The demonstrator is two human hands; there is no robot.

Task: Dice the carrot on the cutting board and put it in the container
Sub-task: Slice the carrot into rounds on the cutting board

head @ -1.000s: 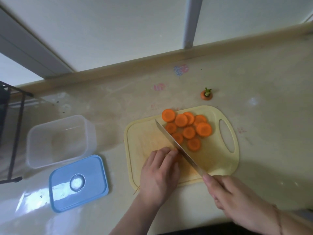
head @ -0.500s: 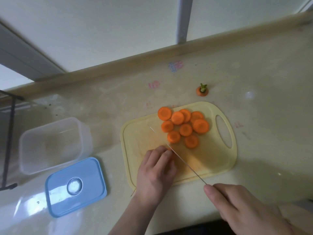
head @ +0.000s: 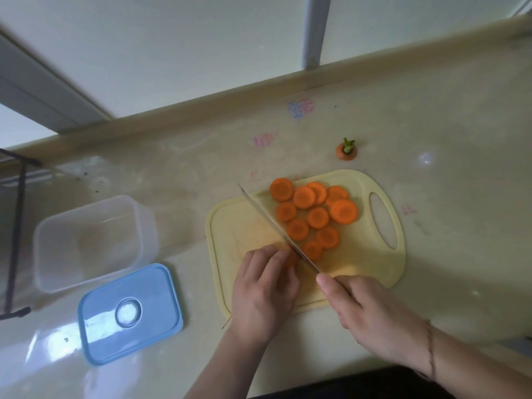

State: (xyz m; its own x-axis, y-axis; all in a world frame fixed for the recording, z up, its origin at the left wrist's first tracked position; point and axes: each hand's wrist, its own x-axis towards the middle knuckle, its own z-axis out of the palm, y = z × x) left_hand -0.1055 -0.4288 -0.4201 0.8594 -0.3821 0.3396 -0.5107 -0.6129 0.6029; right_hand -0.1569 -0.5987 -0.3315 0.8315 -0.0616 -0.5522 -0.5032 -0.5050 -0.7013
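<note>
Bare tabletop [head: 446,182] lies right of the cutting board [head: 230,226]. On its left, the open container [head: 92,240] and blue lid [head: 129,312] crowd the tabletop. A carrot top [head: 346,151] sits behind the board, and a black rack [head: 15,226] blocks the far left edge.

Board under my hands: pale yellow plastic cutting board [head: 236,226], matt.
Blade: thin metal knife [head: 276,226], shiny.
Left of my hands: translucent plastic container [head: 144,226]; glossy blue plastic lid [head: 161,306].
</note>
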